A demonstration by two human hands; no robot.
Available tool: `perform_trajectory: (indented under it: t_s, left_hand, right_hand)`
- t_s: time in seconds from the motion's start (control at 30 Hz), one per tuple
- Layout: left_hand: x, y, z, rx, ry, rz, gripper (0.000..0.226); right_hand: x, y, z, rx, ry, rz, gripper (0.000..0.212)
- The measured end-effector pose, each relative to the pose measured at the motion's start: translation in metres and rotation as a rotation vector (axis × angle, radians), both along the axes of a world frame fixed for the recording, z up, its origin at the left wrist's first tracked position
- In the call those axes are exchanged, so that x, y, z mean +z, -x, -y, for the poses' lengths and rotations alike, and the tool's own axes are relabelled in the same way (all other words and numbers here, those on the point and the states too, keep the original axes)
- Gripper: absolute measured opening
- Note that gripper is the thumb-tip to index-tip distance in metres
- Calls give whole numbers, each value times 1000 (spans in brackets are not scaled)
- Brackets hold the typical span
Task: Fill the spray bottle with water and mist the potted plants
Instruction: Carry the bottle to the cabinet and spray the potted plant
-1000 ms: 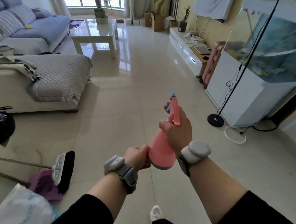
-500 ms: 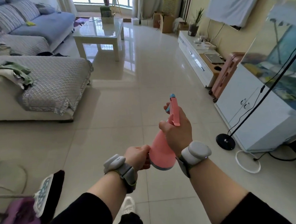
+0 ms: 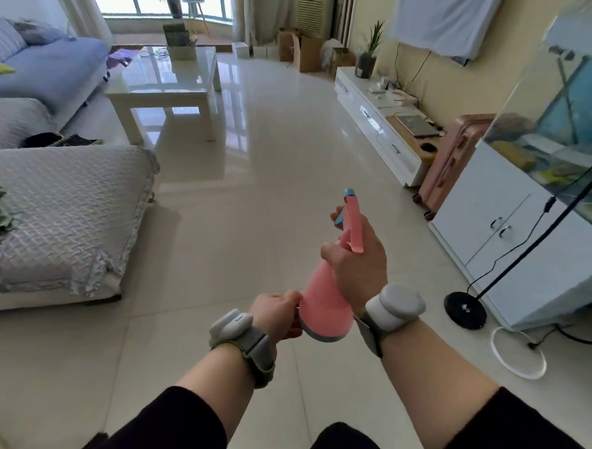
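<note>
The tiled floor (image 3: 284, 149) runs away toward the window at twelve o'clock, and more of it lies behind the person than a moment ago: the sofa (image 3: 61, 216) at nine o'clock has slid nearer and lower in view, the fish tank cabinet (image 3: 514, 233) at three o'clock has drawn alongside, and the coffee bench (image 3: 167, 80) at eleven o'clock now looms larger. So the change is travel down the room, not handling. The low white media unit (image 3: 378, 117) at one o'clock carries a potted plant (image 3: 368, 54) at its far end, and further plants (image 3: 175, 2) stand by the window at twelve; none is within reach yet. The spray bottle (image 3: 323, 308) sits in the middle of the view, pink, tilted with its nozzle pointing up and away toward one o'clock, held exactly as it was a second ago. The right hand (image 3: 358, 258) has its grip wrapped round the neck below the trigger, fingers curled tight on it; the left hand (image 3: 275, 311) curls its grip round the rim of the base, steadying it. I cannot tell whether there is water inside, as the body is opaque. My guess is that the carrying leg is under way, either toward a tap or toward the plants, with no misting begun.
</note>
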State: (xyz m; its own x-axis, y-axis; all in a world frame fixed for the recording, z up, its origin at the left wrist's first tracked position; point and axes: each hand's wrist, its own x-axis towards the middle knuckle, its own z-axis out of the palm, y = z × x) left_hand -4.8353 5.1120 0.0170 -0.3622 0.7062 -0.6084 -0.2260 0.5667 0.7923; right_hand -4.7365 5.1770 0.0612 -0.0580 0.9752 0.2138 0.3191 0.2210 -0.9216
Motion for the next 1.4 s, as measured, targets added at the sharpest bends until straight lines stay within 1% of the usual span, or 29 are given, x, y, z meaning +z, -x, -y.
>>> perform_trajectory:
  t_s: [0.07, 0.17, 0.27, 0.4, 0.5, 0.57, 0.63, 0.77, 0.87, 0.97, 1.1, 1.17, 1.2, 1.3, 1.37, 1.4]
  left_hand:
    - [-1, 10, -20, -4, 5, 5, 18]
    - [-3, 28, -66, -12, 14, 13, 19]
    - [-3, 46, -118, -16, 10, 20, 18]
    - [3, 69, -194, 1, -11, 38, 13]
    - [7, 87, -251, 13, -21, 76, 9]
    - [9, 98, -282, 18, -20, 115, 8]
    - [7, 109, -310, 40, -5, 116, 12]
    - [4, 134, -355, 67, -6, 115, 18]
    - [1, 164, -397, 66, -11, 109, 17]
    - [-1, 203, -452, 54, -27, 107, 17]
    - [5, 253, -526, 14, -33, 92, 16]
    - [12, 261, -539, 8, -35, 88, 13]
    - [13, 279, -567, -9, -39, 91, 12]
    - [11, 303, -611, -36, -22, 83, 13]
    - [10, 314, -640, -50, -16, 92, 14]
    - [9, 315, -643, -52, -6, 88, 14]
  right_hand:
    - [1, 7, -20, 21, 25, -2, 46]
    - [-4, 23, -66, 44, 40, 12, 44]
    - [-8, 43, -119, 24, -27, 32, 45]
    - [-4, 71, -197, 12, -23, -3, 46]
    - [2, 90, -253, 16, -68, 7, 47]
    - [6, 100, -285, 46, -75, 19, 45]
    - [8, 110, -315, 85, -22, -2, 43]
    - [6, 137, -363, 55, -37, 27, 30]
    - [2, 169, -406, 61, -18, 19, 30]
    - [1, 202, -455, 59, -58, 14, 35]
    - [13, 244, -521, 116, 49, -152, 52]
    - [19, 251, -533, 125, 44, -149, 52]
    - [20, 265, -559, 106, 35, -156, 52]
    - [15, 290, -602, 37, 49, -138, 51]
    - [7, 306, -634, -87, -29, -66, 48]
    - [5, 309, -638, -117, -56, -32, 49]
